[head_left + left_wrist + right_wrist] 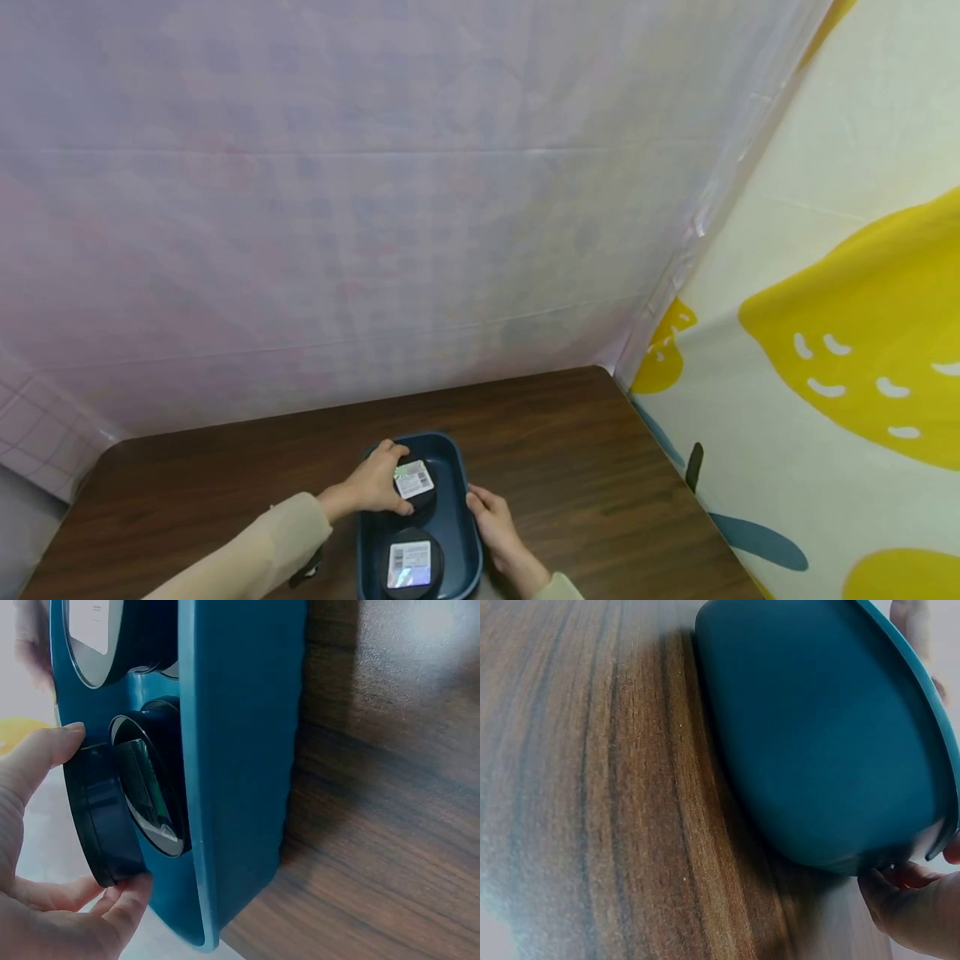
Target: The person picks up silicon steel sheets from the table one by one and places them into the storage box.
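A flat, round black container (415, 481) with a white label is held by its edges between the thumb and fingers of my left hand (375, 485). It is at the far part of a deep blue rectangular tray (454, 521). In the left wrist view it is tilted above another round black piece (154, 780) with a glossy face, inside the tray. My right hand (498, 527) grips the tray's right wall, thumb at the rim. A second labelled round black container (411, 567) is in the tray's near part.
The tray stands on a dark wood-grain table (600, 475). Behind the table hangs a pale checked curtain (360, 208). A white cloth with yellow lemons (862, 333) hangs along the right side.
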### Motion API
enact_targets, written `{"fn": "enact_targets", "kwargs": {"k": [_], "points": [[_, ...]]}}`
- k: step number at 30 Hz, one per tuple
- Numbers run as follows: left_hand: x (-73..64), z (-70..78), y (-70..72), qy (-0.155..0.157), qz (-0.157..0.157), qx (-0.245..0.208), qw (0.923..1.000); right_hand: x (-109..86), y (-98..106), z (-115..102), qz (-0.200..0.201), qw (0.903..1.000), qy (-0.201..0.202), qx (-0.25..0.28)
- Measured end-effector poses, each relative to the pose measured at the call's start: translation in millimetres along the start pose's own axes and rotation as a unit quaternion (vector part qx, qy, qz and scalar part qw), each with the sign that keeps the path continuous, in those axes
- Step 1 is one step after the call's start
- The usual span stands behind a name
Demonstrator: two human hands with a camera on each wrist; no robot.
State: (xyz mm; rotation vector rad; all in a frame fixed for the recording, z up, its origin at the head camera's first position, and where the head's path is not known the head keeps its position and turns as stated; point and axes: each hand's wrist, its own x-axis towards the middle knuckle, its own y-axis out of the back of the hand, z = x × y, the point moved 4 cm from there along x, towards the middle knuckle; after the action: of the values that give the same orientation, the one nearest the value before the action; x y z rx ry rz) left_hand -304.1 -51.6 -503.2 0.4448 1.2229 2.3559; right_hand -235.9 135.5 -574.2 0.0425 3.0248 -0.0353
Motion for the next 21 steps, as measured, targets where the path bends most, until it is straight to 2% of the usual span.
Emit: {"fn": "enact_targets", "kwargs": {"k": [6, 21], "points": [[-0.9, -2.2, -1.2, -0.012, -0.003, -0.001, 0.9999, -8.8, -2.4, -13.8, 0.001, 1.0, 0.001, -0.006], [-4.0, -8.6, -8.1, -0.023, -0.001, -0.004, 0.9997, -7.2, -3.1, -12.1, 0.007, 0.9999, 0.009, -0.007]]}}
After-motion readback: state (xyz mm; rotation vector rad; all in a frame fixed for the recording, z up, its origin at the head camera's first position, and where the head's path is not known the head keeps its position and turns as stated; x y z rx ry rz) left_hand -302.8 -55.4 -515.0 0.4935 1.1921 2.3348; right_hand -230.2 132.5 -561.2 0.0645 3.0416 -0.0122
